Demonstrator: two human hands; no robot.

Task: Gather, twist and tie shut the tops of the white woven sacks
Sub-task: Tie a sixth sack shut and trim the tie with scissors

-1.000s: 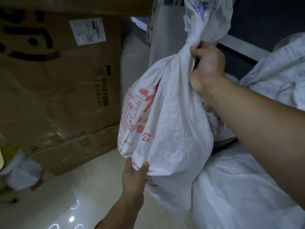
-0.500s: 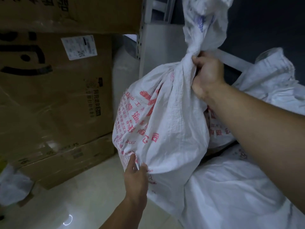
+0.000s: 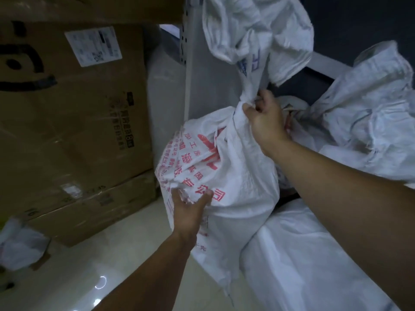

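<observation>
Head view looks down on a white woven sack (image 3: 235, 176) printed with red characters, held up off the pale tiled floor (image 3: 94, 265) between two bare hands. The right hand (image 3: 265, 122) has its grip clamped on the sack's gathered neck (image 3: 246, 97), where the fabric is bunched into a narrow twist; above that twist the loose top (image 3: 258, 30) flares open, with blue print showing on it. The left hand (image 3: 188, 212) has its grip closed on a fold of cloth low on the sack's front, thumb on one side and fingers pinching the red-printed fabric. The body of the sack bulges round between the two hands.

Just beside it on the right lies another white sack (image 3: 303, 261), touching the held one along its lower edge. Further right and higher, more crumpled white sacks (image 3: 370, 113) are heaped. On the left stand stacked cardboard boxes (image 3: 74, 131), the upper one bearing a white shipping label (image 3: 93, 47). A pale perforated shelf upright (image 3: 185, 37) rises behind the sack. A small white bag (image 3: 20, 245) sits on the floor at the far left.
</observation>
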